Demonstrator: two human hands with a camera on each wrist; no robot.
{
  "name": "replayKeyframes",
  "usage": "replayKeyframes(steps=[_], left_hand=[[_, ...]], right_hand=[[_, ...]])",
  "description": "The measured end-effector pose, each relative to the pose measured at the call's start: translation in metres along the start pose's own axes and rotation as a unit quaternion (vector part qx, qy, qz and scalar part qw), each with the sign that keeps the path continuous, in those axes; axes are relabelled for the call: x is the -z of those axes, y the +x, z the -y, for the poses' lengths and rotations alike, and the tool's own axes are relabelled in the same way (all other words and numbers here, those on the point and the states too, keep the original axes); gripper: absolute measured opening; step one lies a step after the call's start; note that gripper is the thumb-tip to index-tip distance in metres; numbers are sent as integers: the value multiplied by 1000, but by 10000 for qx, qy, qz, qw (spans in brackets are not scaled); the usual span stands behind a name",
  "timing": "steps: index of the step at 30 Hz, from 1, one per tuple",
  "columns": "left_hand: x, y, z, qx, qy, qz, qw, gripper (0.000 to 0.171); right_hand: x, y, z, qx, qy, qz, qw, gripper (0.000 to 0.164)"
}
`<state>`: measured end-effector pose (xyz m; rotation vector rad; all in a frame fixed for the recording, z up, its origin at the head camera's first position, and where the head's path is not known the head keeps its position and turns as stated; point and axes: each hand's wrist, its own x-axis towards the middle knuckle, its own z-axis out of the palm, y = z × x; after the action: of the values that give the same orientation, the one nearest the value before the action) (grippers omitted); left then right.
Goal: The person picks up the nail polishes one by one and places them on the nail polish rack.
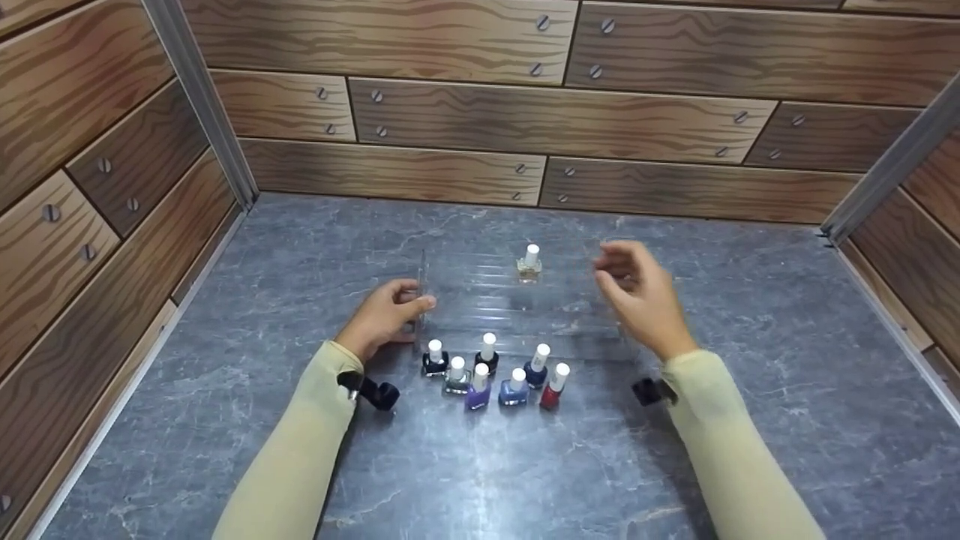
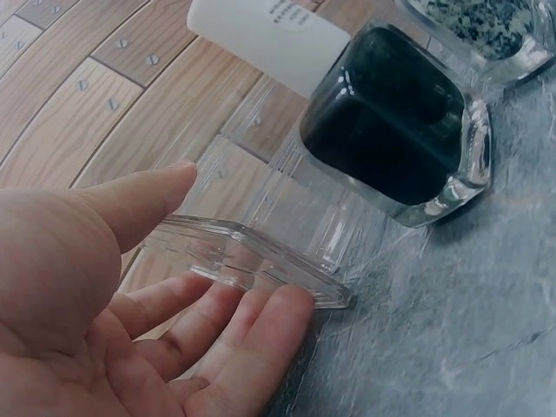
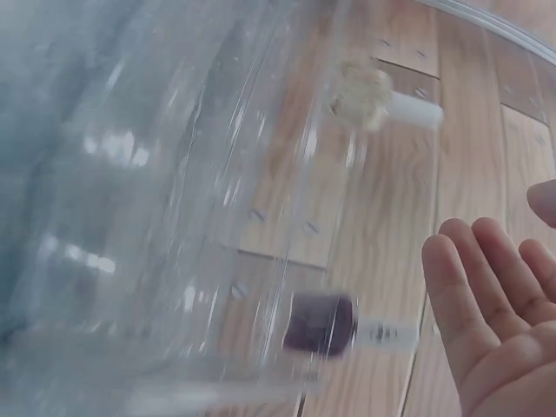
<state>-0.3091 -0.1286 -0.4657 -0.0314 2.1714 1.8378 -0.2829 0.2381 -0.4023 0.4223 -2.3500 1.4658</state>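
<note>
Your sleeves (image 1: 281,457) lie closest, each with a black wrist camera (image 1: 382,395) at the cuff. Between them, seven nail polish bottles (image 1: 514,390) cluster along the front of the clear stand (image 1: 480,300), in the way of anything coming straight at it. The stand sits midway between the left and right edges of the bench (image 1: 787,360), short of its back edge by the wood-patterned wall (image 1: 465,112); a pale gold bottle (image 1: 529,266) stands towards its rear. Your left hand (image 1: 386,315) grips its left end, thumb inside the panel, fingers outside. Your right hand (image 1: 646,296) hovers beside the right end, fingers together and loosely bent, thumb apart.
</note>
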Motion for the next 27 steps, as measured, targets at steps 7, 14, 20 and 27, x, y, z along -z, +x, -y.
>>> replayKeyframes(steps=[7, 14, 20, 27], left_hand=[[1, -1, -1, 41, 30, -65, 10000, 67], [-1, -1, 0, 19, 52, -37, 10000, 68], [1, -1, 1, 15, 59, 2, 10000, 67], [0, -3, -2, -7, 72, 3, 10000, 68]], right_hand=[[15, -15, 1, 376, -238, -80, 9990, 32], [14, -19, 3, 649, -1149, 273, 9909, 18], [12, -21, 5, 570, -1544, 733, 9836, 15], [10, -22, 6, 707, -1641, 951, 9793, 11]])
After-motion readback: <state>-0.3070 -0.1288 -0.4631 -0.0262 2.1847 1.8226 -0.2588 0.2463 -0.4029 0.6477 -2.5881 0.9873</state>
